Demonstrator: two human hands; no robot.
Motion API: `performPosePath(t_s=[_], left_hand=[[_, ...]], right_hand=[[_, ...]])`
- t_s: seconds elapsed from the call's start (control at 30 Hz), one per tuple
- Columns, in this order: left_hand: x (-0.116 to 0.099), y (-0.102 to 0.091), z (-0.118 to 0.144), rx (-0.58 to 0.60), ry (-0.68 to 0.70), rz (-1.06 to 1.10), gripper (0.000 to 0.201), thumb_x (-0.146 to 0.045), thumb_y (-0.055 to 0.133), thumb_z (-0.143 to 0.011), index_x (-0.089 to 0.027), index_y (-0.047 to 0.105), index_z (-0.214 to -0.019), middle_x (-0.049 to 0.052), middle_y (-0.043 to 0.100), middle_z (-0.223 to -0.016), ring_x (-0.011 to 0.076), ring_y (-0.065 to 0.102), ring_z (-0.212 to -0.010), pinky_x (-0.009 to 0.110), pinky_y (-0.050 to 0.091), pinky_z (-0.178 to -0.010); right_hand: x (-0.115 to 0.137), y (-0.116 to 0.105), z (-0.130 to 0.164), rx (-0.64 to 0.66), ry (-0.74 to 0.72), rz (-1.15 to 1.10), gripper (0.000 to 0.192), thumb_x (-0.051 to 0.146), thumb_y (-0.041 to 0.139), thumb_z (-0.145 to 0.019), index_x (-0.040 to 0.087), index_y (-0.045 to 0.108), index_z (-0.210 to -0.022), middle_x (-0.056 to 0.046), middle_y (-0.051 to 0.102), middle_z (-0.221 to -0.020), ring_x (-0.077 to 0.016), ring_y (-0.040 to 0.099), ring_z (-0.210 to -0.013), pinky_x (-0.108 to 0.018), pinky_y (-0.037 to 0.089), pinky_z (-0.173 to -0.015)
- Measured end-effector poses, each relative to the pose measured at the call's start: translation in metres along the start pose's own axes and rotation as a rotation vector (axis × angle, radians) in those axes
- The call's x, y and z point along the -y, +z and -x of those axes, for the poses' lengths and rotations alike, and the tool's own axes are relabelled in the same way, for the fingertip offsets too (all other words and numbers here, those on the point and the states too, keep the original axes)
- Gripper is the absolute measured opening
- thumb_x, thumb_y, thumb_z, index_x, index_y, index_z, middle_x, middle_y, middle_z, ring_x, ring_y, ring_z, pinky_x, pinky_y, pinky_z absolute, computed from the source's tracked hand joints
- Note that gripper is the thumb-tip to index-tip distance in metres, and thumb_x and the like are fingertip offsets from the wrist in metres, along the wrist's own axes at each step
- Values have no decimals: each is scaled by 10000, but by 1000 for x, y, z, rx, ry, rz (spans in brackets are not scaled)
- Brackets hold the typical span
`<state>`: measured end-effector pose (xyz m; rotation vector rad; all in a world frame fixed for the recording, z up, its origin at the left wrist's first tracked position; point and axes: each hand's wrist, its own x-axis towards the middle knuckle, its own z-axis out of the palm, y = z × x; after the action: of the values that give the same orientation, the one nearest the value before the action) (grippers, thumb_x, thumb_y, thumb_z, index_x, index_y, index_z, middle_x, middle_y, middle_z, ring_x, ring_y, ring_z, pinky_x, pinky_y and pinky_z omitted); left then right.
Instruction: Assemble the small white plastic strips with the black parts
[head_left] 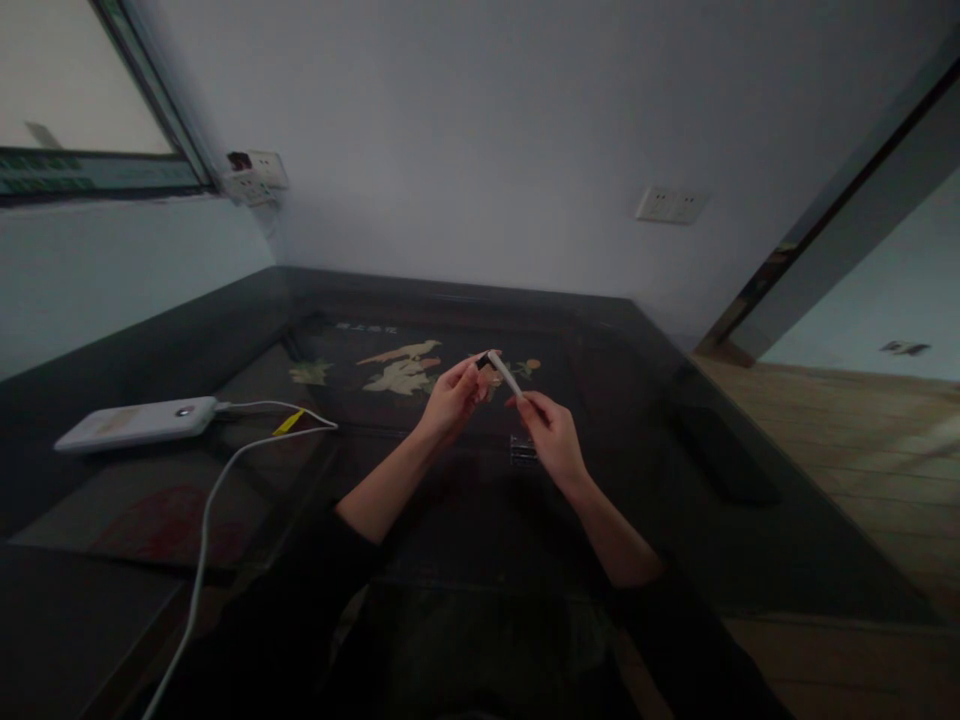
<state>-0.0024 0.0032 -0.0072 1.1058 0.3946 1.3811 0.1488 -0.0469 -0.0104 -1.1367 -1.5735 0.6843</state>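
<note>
Both my hands are raised over a dark glass-topped table [675,420]. My right hand [551,435] grips the lower end of a thin white pen-like stick [506,376] that slants up to the left. My left hand [454,395] pinches the small black tip [484,360] at the stick's upper end. Just below my right hand a small clear ridged object [523,450] lies on the table.
A white power bank [135,422] lies at the table's left, with a white cable [214,500] running toward me and a yellow tag [289,422] on it. Bird and flower artwork [401,370] shows under the glass. Wall sockets [670,205] sit behind; a wooden floor [862,470] lies to the right.
</note>
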Motion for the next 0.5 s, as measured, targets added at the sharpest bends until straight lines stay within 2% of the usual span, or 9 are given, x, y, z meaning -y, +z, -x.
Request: performPosePath(t_s=[0.2, 0.5], left_hand=[[2, -2, -1, -23, 5, 9, 505, -472, 720, -681, -120, 655, -1038, -60, 464, -504, 51, 390, -493, 205, 325, -527], [-4, 4, 0, -32, -24, 53, 490, -473, 718, -680, -141, 666, -1038, -59, 421, -521, 49, 361, -492, 203, 322, -496]], right_hand=[[0, -2, 0, -38, 0, 34, 340, 428, 476, -877, 142, 655, -845, 31, 405, -543, -93, 330, -473, -241, 216, -450], [6, 1, 5, 116, -8, -33, 359, 461, 478, -871, 151, 657, -873, 7, 466, -583, -97, 347, -484, -237, 230, -443]])
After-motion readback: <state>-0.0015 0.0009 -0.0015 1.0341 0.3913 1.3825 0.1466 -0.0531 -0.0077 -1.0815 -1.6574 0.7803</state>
